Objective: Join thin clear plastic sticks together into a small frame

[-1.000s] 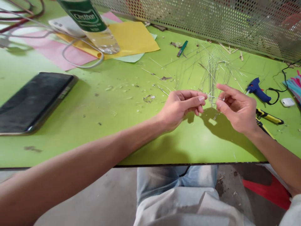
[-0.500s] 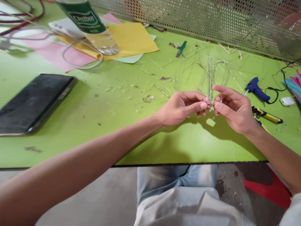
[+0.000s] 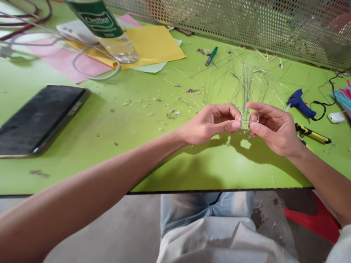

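Between my two hands is a small frame of thin wire (image 3: 245,123) with whitish blobs at its joints. My left hand (image 3: 216,122) pinches its left side between thumb and fingers. My right hand (image 3: 270,126) grips the right side with thumb and curled fingers, the index finger stretched over the top. The frame is held just above the green table; parts of it are hidden by my fingertips. Behind it, several loose straight wires (image 3: 245,86) lie spread on the tabletop.
A blue glue gun (image 3: 300,104), yellow-and-black pliers (image 3: 314,134) and a small white case (image 3: 336,117) lie right. Far left are a phone (image 3: 41,118), a bottle (image 3: 105,29) and a yellow sheet (image 3: 156,45). A green-handled tool (image 3: 211,56) lies before the perforated metal screen (image 3: 246,22).
My left fingertips have drawn slightly left, away from the right ones, so more of the wire frame shows between my hands. My right hand has barely moved.
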